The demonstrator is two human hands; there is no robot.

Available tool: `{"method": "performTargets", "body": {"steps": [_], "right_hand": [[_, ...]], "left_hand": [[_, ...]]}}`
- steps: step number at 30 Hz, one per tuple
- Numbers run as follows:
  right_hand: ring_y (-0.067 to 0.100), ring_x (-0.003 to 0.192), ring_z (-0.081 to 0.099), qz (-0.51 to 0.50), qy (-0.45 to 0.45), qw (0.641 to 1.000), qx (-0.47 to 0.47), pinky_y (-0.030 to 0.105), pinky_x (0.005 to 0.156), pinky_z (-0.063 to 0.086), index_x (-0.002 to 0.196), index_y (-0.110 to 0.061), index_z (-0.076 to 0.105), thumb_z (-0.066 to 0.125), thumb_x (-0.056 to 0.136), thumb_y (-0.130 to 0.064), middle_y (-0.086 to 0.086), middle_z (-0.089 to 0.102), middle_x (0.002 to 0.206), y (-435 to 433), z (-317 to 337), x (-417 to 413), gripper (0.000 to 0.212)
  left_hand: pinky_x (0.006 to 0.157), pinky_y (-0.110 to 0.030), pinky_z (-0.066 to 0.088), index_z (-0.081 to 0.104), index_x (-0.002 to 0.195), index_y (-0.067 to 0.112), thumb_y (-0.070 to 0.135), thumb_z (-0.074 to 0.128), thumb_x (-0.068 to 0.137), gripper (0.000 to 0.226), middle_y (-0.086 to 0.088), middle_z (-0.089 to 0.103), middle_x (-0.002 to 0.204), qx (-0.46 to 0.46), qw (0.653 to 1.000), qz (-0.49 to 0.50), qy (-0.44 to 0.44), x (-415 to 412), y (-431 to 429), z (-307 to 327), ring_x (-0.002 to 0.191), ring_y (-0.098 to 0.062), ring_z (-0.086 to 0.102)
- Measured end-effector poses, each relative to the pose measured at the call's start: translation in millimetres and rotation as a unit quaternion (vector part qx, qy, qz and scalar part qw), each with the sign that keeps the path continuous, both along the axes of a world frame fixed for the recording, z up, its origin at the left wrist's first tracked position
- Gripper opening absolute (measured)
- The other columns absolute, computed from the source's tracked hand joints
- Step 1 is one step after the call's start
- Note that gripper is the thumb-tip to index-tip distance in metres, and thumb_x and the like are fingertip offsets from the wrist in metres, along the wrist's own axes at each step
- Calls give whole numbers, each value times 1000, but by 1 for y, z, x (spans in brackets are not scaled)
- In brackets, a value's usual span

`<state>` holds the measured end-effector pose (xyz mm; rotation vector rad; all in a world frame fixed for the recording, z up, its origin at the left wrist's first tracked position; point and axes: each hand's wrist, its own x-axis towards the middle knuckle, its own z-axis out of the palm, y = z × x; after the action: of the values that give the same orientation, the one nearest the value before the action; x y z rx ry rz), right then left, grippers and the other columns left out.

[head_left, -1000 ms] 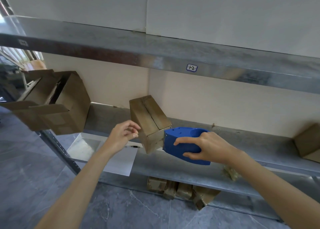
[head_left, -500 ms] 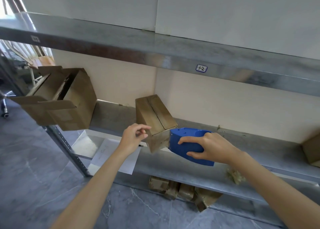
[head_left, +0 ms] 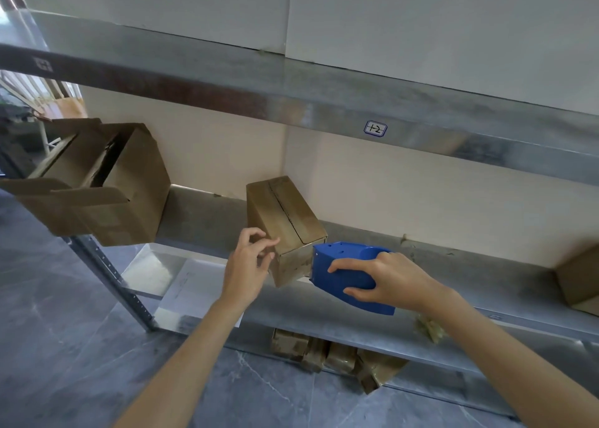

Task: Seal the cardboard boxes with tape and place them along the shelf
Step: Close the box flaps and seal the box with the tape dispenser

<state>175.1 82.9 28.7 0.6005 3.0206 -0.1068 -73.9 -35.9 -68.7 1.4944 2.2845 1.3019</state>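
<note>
— Grey metal shelf (head_left: 437,275) against a cream wall, stone floor underneath. Where's the small cardboard box (head_left: 285,220)?

— On the middle level, near the front edge, flaps folded down with the seam running along its top. It sits right between the two hands.

— And the grips?

— Right hand (head_left: 392,281) is wrapped around the blue tape dispenser (head_left: 340,265), thumb below, fingers over the top. The dispenser's nose is up against the box's near face, low on the right side.

— Left hand (head_left: 249,265)?

— Fingers loosely bent, holding nothing, the tips right at the box's left edge. Whether they touch it, I can't tell.

— Other boxes?

— A bigger open box (head_left: 129,207) at the shelf's left end, flaps hanging out. It's dark inside, so I can't make out any contents. Another box (head_left: 580,281) shows at the far right, cut off by the frame. Taped cardboard bundles (head_left: 324,353) lie down on the floor under the shelf.
</note>
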Motion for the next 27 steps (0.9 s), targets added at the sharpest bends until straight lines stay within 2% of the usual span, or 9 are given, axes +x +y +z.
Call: {"method": "performTargets", "body": {"steps": [3,5,6,9,12,15,22,25,27], "right_hand": [[2,53,44,1,-3,1000,-5,10,53,31,132,-53,31,49,94,-51,-18,60,90,2,-3,0,42],[2,52,45,0,-5,1000,-2,11,53,32,132,-54,31,48,94,-51,-17,62,90,2,-4,-1,42],[3,52,44,-1,-4,1000,-2,11,52,32,132,-54,31,48,94,-51,-19,60,87,2,-5,-1,42],[2,50,43,-8,0,1000,-3,11,50,29,133,-53,33,49,94,-51,-22,51,83,3,-7,-1,42],[8,56,49,-9,-5,1000,0,14,54,39,134,-54,30,46,95,-53,-14,63,85,6,-9,-2,42],[13,61,54,-13,-11,1000,5,21,60,47,134,-55,28,43,95,-54,-5,67,88,9,-13,-2,42],[13,57,52,-24,6,1000,0,17,55,41,133,-56,32,46,93,-53,-6,67,84,12,-13,-6,42],[11,51,47,-22,12,1000,1,14,50,31,133,-55,35,48,93,-52,-7,64,77,12,-14,-7,42],[10,49,45,-20,16,1000,4,13,49,28,133,-54,36,48,93,-52,-8,64,77,12,-14,-8,41]], "left_hand": [[91,-33,45,76,109,26,20,78,84,26,3,57,126,15,998,19,56,-6,1,-6,112,-15,49],[103,-31,39,77,106,22,16,77,84,23,5,59,131,33,999,1,35,-8,4,-9,129,-14,46],[104,-26,38,77,107,20,13,76,85,23,5,60,131,42,999,-7,19,-8,6,-9,131,-12,46],[99,-25,49,76,106,13,5,75,84,23,0,66,118,74,997,-10,2,-5,11,-10,121,-13,58],[96,-24,50,76,100,7,0,75,82,19,-4,67,109,103,995,-3,6,-2,14,-11,116,-17,62],[96,-23,50,74,97,4,-2,75,81,17,-7,65,113,126,992,-4,23,0,15,-16,118,-19,61],[96,-44,55,67,112,7,1,80,76,38,-11,54,129,54,997,-37,40,0,13,-28,132,-26,50],[98,-45,54,66,113,8,4,81,74,42,-10,55,129,34,996,-44,66,-2,12,-27,132,-27,50],[99,-42,53,69,108,8,2,80,75,36,-9,59,122,45,995,-33,83,-5,13,-26,128,-26,54]]}}
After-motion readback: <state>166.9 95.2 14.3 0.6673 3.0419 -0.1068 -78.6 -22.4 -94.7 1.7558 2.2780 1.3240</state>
